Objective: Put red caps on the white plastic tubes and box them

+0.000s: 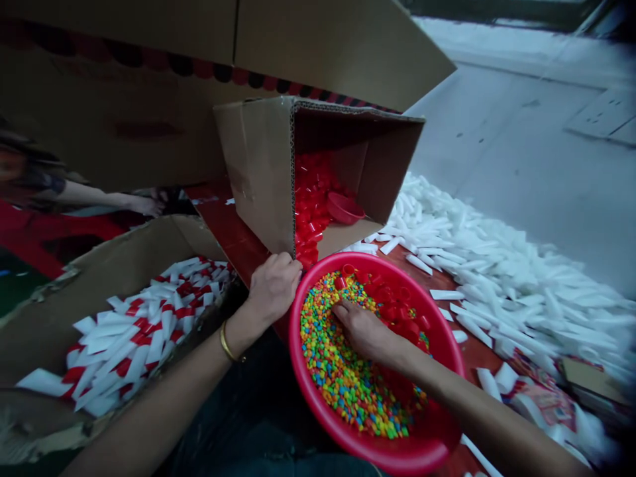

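A red plastic basin (298,344) stands in front of me, holding many small multicoloured candies (332,371) and several loose red caps (397,298). My right hand (365,331) reaches into it, fingertips down among the candies, with the fingers drawn together; whatever they hold is hidden. Beside the basin's left rim, by the lower corner of an open cardboard box (263,165), is my left hand (275,285). Its fingers are curled closed, and what lies inside them cannot be seen. More red caps (313,199) and a small red bowl (345,208) lie in that box.
White tubes (497,265) are heaped along the wall on the right of the reddish table (422,268). At left, a cardboard carton (149,242) holds white tubes with red caps (149,324). Another person's hand (149,203) shows beyond it. Large cardboard (338,46) stands behind.
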A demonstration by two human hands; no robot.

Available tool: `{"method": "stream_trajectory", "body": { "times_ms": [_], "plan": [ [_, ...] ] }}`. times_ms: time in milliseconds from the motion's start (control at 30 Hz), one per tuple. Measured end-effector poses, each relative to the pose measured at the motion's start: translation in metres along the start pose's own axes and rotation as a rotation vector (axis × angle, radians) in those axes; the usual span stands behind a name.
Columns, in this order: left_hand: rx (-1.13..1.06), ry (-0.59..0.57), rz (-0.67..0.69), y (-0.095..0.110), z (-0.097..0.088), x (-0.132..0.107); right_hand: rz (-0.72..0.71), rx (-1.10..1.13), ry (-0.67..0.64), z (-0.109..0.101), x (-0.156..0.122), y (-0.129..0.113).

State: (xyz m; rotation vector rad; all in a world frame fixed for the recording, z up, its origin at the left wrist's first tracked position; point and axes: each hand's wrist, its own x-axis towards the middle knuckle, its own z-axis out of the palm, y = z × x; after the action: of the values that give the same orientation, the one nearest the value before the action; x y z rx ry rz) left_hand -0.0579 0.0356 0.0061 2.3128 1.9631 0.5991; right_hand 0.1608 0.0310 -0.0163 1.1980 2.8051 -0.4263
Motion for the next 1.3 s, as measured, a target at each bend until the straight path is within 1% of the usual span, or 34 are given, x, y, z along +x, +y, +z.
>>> {"method": "stream_trajectory", "body": {
  "times_ms": [33, 133, 200, 267, 333, 433, 533, 633, 733, 833, 900, 1000, 1067, 1133, 1167, 1200, 1233, 1267, 1300],
  "plan": [
    [-0.044, -0.031, -0.024, -0.002, -0.001, 0.000, 0.016, 0.108, 0.011, 0.000, 0.000, 0.000],
    [-0.195, -0.153, -0.070, -0.014, 0.003, -0.010, 0.136, 0.386, 0.078, -0.003, -0.008, 0.003],
    [-0.238, -0.201, -0.073, -0.023, 0.009, -0.018, 0.193, 0.493, 0.160, -0.004, -0.019, 0.009],
    [-0.257, -0.220, -0.125, -0.031, 0.019, -0.023, 0.188, 0.549, 0.252, -0.002, -0.030, 0.014],
    [-0.244, -0.211, -0.229, -0.033, 0.031, -0.021, 0.175, 0.556, 0.325, 0.003, -0.039, 0.019],
    [-0.230, -0.227, -0.385, -0.026, 0.050, -0.004, 0.154, 0.465, 0.364, 0.009, -0.043, 0.023],
    [-0.277, -0.280, -0.509, -0.015, 0.064, 0.021, 0.113, 0.343, 0.363, 0.009, -0.041, 0.024],
    [-0.347, -0.303, -0.597, -0.011, 0.070, 0.038, 0.049, 0.313, 0.334, 0.005, -0.039, 0.026],
    [-0.400, -0.293, -0.628, -0.012, 0.072, 0.038, 0.018, 0.306, 0.319, 0.002, -0.039, 0.029],
    [-0.434, -0.252, -0.622, -0.018, 0.074, 0.028, 0.059, 0.320, 0.301, -0.001, -0.039, 0.030],
    [-0.450, -0.200, -0.614, -0.024, 0.072, 0.018, 0.101, 0.357, 0.298, -0.003, -0.040, 0.027],
    [-0.487, -0.082, -0.603, -0.034, 0.064, -0.003, 0.134, 0.455, 0.329, -0.007, -0.041, 0.022],
    [-0.544, -0.003, -0.583, -0.038, 0.054, -0.019, 0.131, 0.529, 0.361, -0.010, -0.041, 0.019],
    [-0.623, 0.059, -0.541, -0.039, 0.039, -0.034, 0.128, 0.592, 0.375, -0.013, -0.040, 0.018],
    [-0.679, 0.100, -0.502, -0.036, 0.030, -0.041, 0.129, 0.624, 0.373, -0.015, -0.040, 0.018],
    [-0.735, 0.137, -0.436, -0.030, 0.020, -0.046, 0.131, 0.653, 0.371, -0.016, -0.040, 0.018],
    [-0.769, 0.149, -0.348, -0.021, 0.011, -0.050, 0.135, 0.681, 0.370, -0.017, -0.040, 0.019],
    [-0.777, 0.130, -0.239, -0.011, 0.003, -0.052, 0.136, 0.706, 0.371, -0.017, -0.040, 0.019],
    [-0.757, 0.082, -0.120, 0.002, -0.005, -0.051, 0.137, 0.726, 0.373, -0.017, -0.040, 0.019]
  ]
}}
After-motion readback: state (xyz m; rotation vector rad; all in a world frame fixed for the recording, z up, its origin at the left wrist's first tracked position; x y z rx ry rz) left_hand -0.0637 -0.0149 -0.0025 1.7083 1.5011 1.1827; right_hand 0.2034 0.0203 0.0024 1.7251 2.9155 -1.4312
